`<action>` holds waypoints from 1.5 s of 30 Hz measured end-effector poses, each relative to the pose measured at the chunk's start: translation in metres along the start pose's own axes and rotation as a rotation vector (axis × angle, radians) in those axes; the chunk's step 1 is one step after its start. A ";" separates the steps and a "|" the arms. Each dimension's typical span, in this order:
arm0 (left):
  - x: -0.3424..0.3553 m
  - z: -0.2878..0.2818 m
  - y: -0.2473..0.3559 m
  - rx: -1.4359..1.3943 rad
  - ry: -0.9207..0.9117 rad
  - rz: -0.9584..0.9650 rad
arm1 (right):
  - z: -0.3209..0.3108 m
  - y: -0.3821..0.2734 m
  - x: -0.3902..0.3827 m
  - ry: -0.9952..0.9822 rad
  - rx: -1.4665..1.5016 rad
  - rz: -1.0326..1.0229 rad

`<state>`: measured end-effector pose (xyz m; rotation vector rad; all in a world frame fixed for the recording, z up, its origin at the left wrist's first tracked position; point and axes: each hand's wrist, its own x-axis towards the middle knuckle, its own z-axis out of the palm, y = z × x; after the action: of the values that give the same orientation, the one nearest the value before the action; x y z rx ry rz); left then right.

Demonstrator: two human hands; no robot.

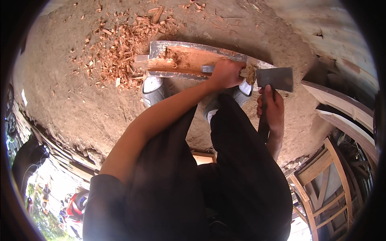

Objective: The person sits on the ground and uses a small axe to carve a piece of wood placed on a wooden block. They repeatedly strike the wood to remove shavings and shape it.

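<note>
Curved plank [189,60] runs left-right w/ the left hand [226,74] clamped on its right end; hatchet [274,78] gripped by the right hand [272,107] just right of it.

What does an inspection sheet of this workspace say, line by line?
Surface: bare earth floor, dusty.
Job's things: curved wooden plank, grey outside and freshly cut reddish inside, lying by the shoes; hatchet with dark blade.
Clutter: wood chips heaped left of the plank.
Grippers: left hand presses on the plank's right end; right hand grips the hatchet handle just below the blade.
Cables: nothing seen.
Surroundings: wooden chair frame at lower right, curved boards at right.
</note>
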<state>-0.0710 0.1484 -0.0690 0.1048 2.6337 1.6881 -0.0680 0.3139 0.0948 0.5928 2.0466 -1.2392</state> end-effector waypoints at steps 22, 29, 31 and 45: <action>0.002 0.001 -0.007 -0.002 0.059 0.025 | 0.012 -0.004 0.006 0.099 -0.002 -0.081; -0.001 -0.003 -0.009 0.025 0.021 0.004 | 0.007 -0.010 0.008 0.078 0.013 -0.054; 0.001 0.002 -0.003 0.009 -0.004 0.002 | 0.014 0.004 0.013 0.149 0.074 -0.079; 0.002 -0.006 -0.005 0.016 0.017 -0.022 | -0.003 -0.008 0.009 -0.008 0.006 0.027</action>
<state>-0.0739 0.1410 -0.0709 0.0618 2.6508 1.6685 -0.0802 0.3133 0.0938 0.6153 2.0223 -1.2308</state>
